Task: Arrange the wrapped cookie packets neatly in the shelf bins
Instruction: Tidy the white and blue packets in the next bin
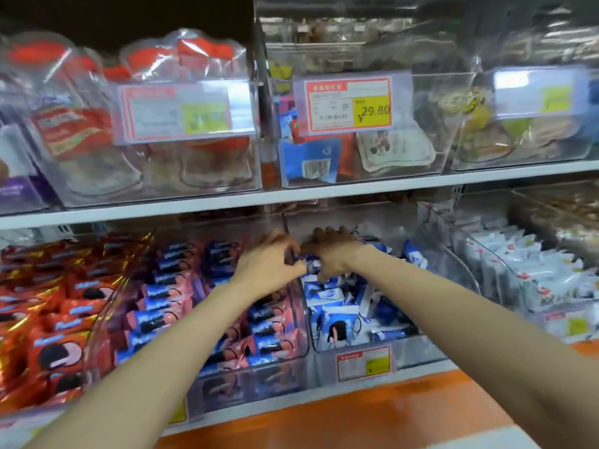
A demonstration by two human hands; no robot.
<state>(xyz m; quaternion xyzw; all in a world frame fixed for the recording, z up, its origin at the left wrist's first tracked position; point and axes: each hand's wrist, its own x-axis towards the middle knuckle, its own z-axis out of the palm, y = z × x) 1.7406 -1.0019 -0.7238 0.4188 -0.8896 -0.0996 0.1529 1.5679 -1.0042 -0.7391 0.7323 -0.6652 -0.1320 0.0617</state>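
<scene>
Landmark: the centre bin (434,306), a clear plastic tub on the lower shelf.

Edges and room: The white upper shelf edge (227,205) runs just above the bin's rear rim, leaving a low gap over the back of the bin. The bin's left wall stands just beside a neighbouring tub of pink-and-blue packets (181,286). Further left of that lie orange-red packets (48,303). To the bin's right is a tub of white packets (534,264). Inside the bin, the right side shows bare clear wall. A price tag (363,362) is fixed to its front.

Task items: The blue-and-white packets (330,306) lie heaped loosely in the bin's left and front portions, at mixed angles.

Hands: Both meet at the bin's rear left, below the shelf edge. The right hand (334,254) is palm down, fingers curled over and gripping packets at the back of the heap. The left hand (272,264) sits over the left wall, fingers bent to a narrow gap against the thumb, beside a packet edge. Blur prevents confirming whether it holds anything.
</scene>
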